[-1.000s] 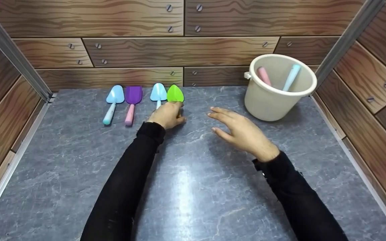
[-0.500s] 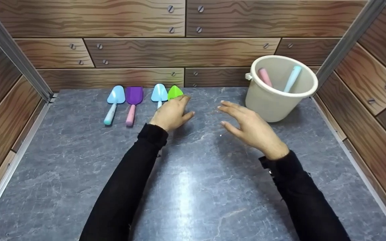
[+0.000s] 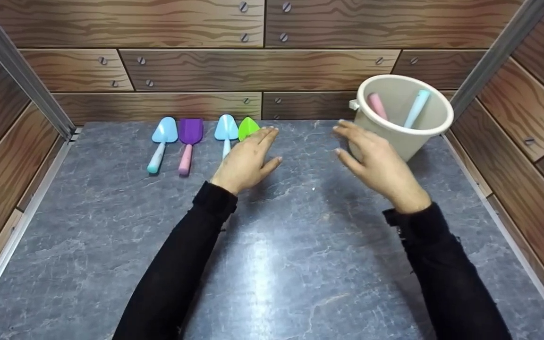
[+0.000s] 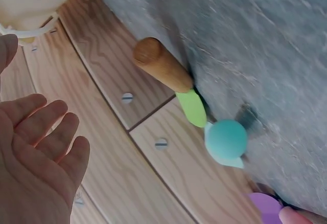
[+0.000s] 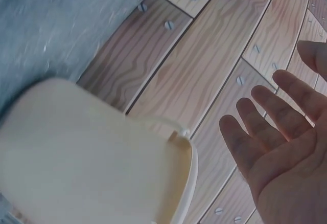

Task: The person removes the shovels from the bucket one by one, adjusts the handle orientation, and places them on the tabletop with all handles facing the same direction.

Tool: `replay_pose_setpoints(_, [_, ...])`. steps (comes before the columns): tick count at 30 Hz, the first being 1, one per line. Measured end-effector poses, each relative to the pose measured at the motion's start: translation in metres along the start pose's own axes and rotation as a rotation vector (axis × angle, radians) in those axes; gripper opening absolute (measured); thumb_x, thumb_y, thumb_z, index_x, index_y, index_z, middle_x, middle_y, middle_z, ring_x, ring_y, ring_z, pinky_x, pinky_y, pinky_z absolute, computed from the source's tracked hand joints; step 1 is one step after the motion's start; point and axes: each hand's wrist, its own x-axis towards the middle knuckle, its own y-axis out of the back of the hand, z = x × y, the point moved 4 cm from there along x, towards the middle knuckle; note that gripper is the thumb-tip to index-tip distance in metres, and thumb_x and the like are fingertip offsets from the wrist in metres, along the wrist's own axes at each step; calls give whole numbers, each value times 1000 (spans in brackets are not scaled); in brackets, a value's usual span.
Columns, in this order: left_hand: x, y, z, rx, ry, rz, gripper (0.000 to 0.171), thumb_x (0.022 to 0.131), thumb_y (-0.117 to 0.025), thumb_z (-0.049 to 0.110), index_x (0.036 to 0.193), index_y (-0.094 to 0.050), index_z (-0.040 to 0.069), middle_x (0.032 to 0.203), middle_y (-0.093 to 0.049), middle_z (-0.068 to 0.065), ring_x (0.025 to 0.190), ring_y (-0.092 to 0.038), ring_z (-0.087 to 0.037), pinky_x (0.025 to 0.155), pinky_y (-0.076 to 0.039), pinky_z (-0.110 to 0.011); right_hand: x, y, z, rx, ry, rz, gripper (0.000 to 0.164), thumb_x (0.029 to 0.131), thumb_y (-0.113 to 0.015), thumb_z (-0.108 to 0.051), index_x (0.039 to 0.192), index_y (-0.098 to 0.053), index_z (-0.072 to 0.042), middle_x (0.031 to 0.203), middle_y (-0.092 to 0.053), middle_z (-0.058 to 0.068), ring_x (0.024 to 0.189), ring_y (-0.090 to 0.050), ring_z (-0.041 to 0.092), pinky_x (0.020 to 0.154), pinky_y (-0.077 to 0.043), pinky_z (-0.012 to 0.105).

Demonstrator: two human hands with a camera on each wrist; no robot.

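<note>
My left hand point(image 3: 248, 159) hovers with extended fingers over the green shovel point(image 3: 247, 127), whose wooden handle point(image 4: 163, 66) shows in the left wrist view. It holds nothing. Left of it lie a blue shovel point(image 3: 226, 128), a purple shovel point(image 3: 191, 131) with a pink handle, and another blue shovel point(image 3: 164, 130). My right hand point(image 3: 379, 163), fingers spread and holding nothing, is in front of the cream bucket point(image 3: 409, 146); in the right wrist view it is apart from the bucket. A pink handle point(image 3: 377, 106) and a light blue handle point(image 3: 417, 108) stick up inside the bucket.
A grey marbled tabletop point(image 3: 272, 264) lies under everything. Wood-patterned panels point(image 3: 196, 71) stand close behind the shovels and the bucket, with similar walls at left and right. Metal posts point(image 3: 31, 80) mark the back corners.
The left hand has lifted off the green shovel and its fingers have straightened. My right hand has moved right, towards the bucket. The shovels and bucket have stayed in place.
</note>
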Motion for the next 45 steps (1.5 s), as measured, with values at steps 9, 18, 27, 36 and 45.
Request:
replay_pose_setpoints(9, [-9, 6, 18, 1, -66, 75, 77, 121, -65, 44, 180, -42, -1, 183, -51, -24, 174, -49, -40, 147, -40, -56, 14, 26, 17, -43, -50, 12, 53, 116, -73, -21, 165, -65, -3, 176, -60, 23, 166, -57, 48, 142, -42, 67])
replay_pose_setpoints(18, [-17, 11, 34, -7, -112, 96, 78, 121, -65, 46, 180, -42, 0, 185, -49, -22, 174, -48, -41, 147, -39, -58, 32, 48, 38, -92, -102, -27, 51, 116, -72, -20, 162, -66, -2, 171, -63, 28, 158, -61, 56, 135, -47, 73])
replay_pose_setpoints(27, [-22, 9, 47, -9, -145, 74, 77, 122, -63, 48, 182, -41, 4, 187, -48, -16, 176, -46, -35, 148, -37, -55, 51, 57, 61, -107, -150, -82, 50, 117, -68, -23, 160, -67, 2, 159, -71, 32, 150, -66, 57, 132, -50, 72])
replay_pose_setpoints(36, [-27, 3, 59, -4, -180, 63, 78, 120, -66, 46, 181, -42, 3, 187, -48, -16, 175, -47, -36, 149, -35, -55, 66, 62, 90, -96, -246, -121, 70, 124, -49, -52, 162, -65, 5, 162, -68, 34, 157, -60, 58, 134, -46, 73])
replay_pose_setpoints(45, [-27, -3, 72, 10, -213, 31, 79, 122, -60, 52, 183, -39, 7, 188, -47, -15, 177, -45, -34, 149, -35, -55, 79, 59, 114, -96, -331, -189, 78, 122, -47, -58, 164, -61, 6, 166, -63, 36, 161, -55, 59, 137, -42, 75])
